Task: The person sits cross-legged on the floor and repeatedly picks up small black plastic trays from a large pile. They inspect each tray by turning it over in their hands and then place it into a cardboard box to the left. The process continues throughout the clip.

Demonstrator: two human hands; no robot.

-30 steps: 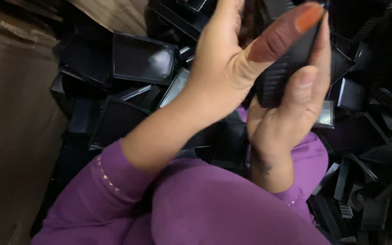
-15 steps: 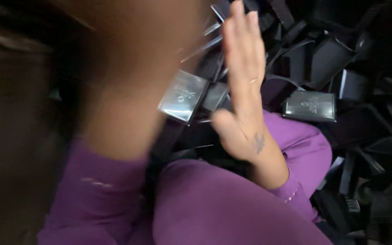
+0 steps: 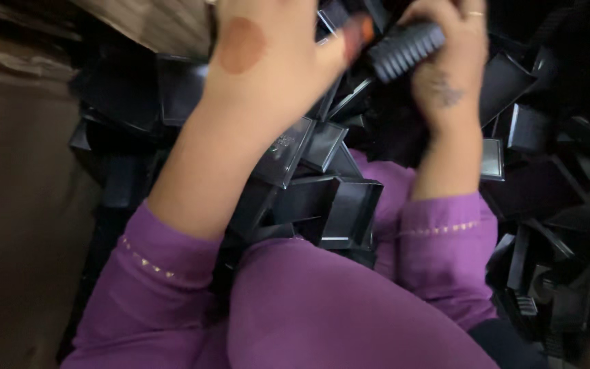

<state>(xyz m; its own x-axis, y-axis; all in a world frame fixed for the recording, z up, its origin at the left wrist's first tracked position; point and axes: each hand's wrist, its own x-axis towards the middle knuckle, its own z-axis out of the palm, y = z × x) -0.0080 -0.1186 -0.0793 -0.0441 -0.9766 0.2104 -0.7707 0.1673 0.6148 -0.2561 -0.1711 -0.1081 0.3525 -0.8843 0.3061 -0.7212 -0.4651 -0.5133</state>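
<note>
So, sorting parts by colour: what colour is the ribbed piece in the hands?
Black ribbed piece, head view.

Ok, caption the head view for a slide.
Right hand grips a ribbed black part, left hand at its end, above a heap of black plastic trays.

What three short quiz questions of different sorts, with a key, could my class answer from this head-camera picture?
1. True or false: the right hand holds a ribbed black piece.
2. What colour are the sleeves?
3. The pile around the lap is made of: A) white cups, B) black plastic parts, C) red cloths.

Key: 1 true; 2 purple; 3 B.
</note>
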